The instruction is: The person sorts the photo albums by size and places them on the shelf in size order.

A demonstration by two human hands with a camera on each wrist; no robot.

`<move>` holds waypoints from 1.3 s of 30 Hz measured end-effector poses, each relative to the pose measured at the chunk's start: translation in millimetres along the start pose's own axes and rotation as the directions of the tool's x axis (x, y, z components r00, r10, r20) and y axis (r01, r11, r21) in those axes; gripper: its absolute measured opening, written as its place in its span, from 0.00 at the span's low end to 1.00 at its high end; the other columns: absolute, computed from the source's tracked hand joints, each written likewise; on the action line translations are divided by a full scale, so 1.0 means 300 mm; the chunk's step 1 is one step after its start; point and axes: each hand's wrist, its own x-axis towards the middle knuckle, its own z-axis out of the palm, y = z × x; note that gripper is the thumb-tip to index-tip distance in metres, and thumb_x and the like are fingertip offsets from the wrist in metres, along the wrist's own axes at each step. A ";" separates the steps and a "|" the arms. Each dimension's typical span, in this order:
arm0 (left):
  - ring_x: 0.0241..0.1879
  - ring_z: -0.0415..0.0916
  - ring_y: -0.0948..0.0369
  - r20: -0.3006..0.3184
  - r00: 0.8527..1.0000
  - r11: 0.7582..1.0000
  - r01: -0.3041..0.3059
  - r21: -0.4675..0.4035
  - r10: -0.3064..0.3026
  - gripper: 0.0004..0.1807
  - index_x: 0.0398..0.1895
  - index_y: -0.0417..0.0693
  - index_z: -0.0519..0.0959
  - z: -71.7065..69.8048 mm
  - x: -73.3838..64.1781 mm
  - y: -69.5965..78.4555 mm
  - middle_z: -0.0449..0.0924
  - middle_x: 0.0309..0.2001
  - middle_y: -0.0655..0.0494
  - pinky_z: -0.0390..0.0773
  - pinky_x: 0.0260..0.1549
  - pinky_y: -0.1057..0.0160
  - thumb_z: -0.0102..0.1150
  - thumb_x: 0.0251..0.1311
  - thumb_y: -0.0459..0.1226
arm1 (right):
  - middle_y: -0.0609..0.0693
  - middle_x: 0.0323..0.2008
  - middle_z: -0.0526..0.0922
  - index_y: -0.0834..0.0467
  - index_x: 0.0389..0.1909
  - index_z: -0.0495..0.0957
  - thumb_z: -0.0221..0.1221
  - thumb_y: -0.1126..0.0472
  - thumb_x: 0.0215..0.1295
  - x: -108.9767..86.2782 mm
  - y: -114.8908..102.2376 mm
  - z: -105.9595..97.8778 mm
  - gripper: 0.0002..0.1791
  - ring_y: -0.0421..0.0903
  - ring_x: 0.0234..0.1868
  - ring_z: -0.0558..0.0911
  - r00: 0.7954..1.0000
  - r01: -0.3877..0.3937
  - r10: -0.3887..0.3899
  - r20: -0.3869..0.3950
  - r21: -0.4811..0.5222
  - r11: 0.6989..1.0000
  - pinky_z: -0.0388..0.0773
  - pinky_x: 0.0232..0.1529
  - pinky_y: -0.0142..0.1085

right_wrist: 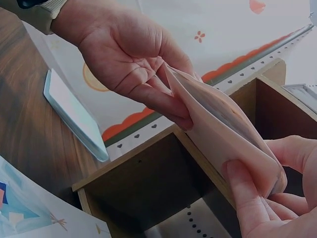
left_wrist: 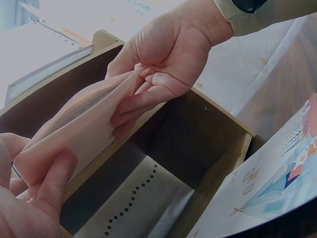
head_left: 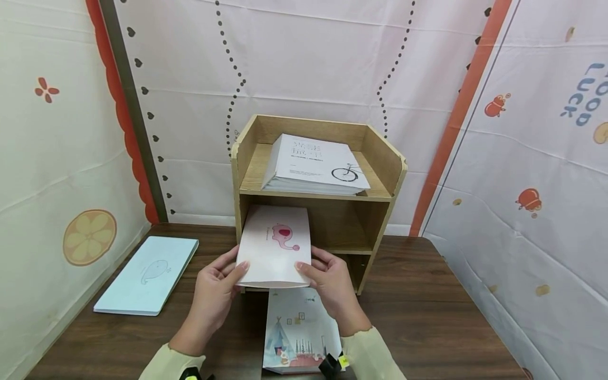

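Observation:
Both hands hold a pale pink booklet (head_left: 271, 264) with a pink elephant drawing, one at each side of its near end. My left hand (head_left: 214, 295) pinches the left edge with its thumb on top. On the right edge, my right hand (head_left: 334, 290) grips the same way. The booklet's far end reaches the middle opening of a wooden shelf (head_left: 315, 195). In the left wrist view, the booklet's (left_wrist: 99, 119) near end bulges, with its covers slightly apart; fingers lie beneath it. How deep it sits inside is hard to tell.
A stack of white books (head_left: 318, 163) with a bicycle drawing lies on the shelf's top tier. An illustrated tent book (head_left: 299, 332) lies on the dark wooden table (head_left: 427, 316) before the shelf. To the left is a light blue whale notebook (head_left: 147, 274). Printed cloth surrounds the table.

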 end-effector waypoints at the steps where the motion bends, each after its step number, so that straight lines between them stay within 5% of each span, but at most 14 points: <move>1: 0.36 0.87 0.63 -0.001 1.000 1.000 -0.001 0.000 0.001 0.31 0.73 0.46 0.70 0.000 0.001 0.000 0.90 0.42 0.64 0.85 0.31 0.67 0.65 0.68 0.35 | 0.64 0.63 0.81 0.65 0.73 0.66 0.70 0.59 0.66 0.003 0.001 -0.001 0.38 0.54 0.53 0.88 1.000 -0.001 0.001 0.000 0.001 1.000 0.84 0.56 0.45; 9: 0.37 0.87 0.64 -0.003 1.000 1.000 -0.006 -0.012 0.006 0.30 0.74 0.45 0.70 0.000 0.015 -0.003 0.90 0.42 0.64 0.84 0.30 0.69 0.64 0.69 0.36 | 0.64 0.63 0.81 0.65 0.73 0.67 0.70 0.59 0.66 0.020 0.009 0.002 0.38 0.52 0.52 0.88 1.000 -0.005 0.005 -0.008 0.002 1.000 0.84 0.56 0.44; 19: 0.43 0.88 0.62 -0.007 1.000 1.000 -0.002 -0.029 0.002 0.31 0.74 0.44 0.69 0.000 0.032 -0.005 0.89 0.48 0.58 0.88 0.47 0.62 0.64 0.69 0.35 | 0.63 0.62 0.81 0.63 0.73 0.68 0.69 0.57 0.66 0.033 0.007 0.004 0.37 0.52 0.51 0.89 1.000 -0.010 0.010 -0.009 0.004 1.000 0.85 0.55 0.44; 29: 0.41 0.88 0.64 -0.002 1.000 0.999 0.010 -0.030 -0.010 0.31 0.74 0.44 0.69 0.000 0.043 -0.004 0.90 0.43 0.64 0.88 0.42 0.64 0.64 0.70 0.36 | 0.63 0.63 0.81 0.63 0.73 0.67 0.70 0.58 0.66 0.042 0.007 0.003 0.37 0.50 0.50 0.89 1.000 -0.016 0.017 -0.015 0.025 1.000 0.85 0.55 0.44; 39: 0.42 0.88 0.64 0.005 1.000 1.000 -0.001 -0.001 0.001 0.32 0.74 0.45 0.69 -0.008 0.031 0.002 0.90 0.45 0.59 0.88 0.43 0.64 0.65 0.69 0.38 | 0.62 0.63 0.81 0.61 0.73 0.69 0.71 0.53 0.65 0.032 0.022 0.002 0.39 0.52 0.50 0.89 0.998 -0.023 0.021 -0.053 -0.034 0.999 0.85 0.55 0.44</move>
